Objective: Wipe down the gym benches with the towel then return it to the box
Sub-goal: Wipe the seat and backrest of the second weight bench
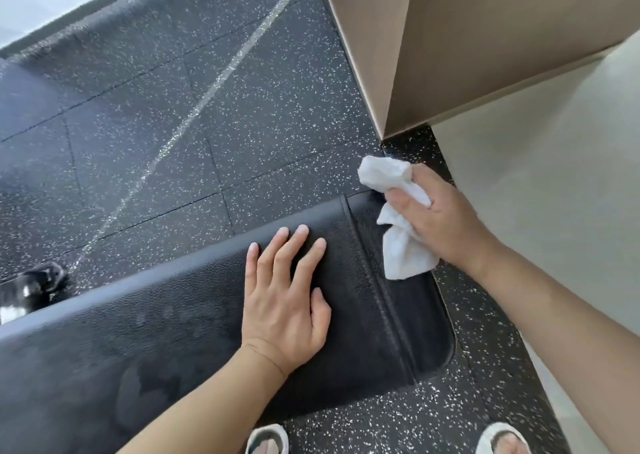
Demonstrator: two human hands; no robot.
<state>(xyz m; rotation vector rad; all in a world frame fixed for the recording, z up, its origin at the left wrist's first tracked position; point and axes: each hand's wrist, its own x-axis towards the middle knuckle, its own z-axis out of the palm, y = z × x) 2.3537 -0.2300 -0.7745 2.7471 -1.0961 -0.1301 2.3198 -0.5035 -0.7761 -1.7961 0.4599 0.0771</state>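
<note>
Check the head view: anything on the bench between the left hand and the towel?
Nothing loose: only bare bench padding with a stitched seam separates left hand from towel.

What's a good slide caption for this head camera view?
Right hand wipes the black bench end with a white towel; left hand rests flat.

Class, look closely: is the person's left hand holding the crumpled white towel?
No: the left hand rests flat on the black padded bench, while the right hand grips the crumpled white towel.
</note>
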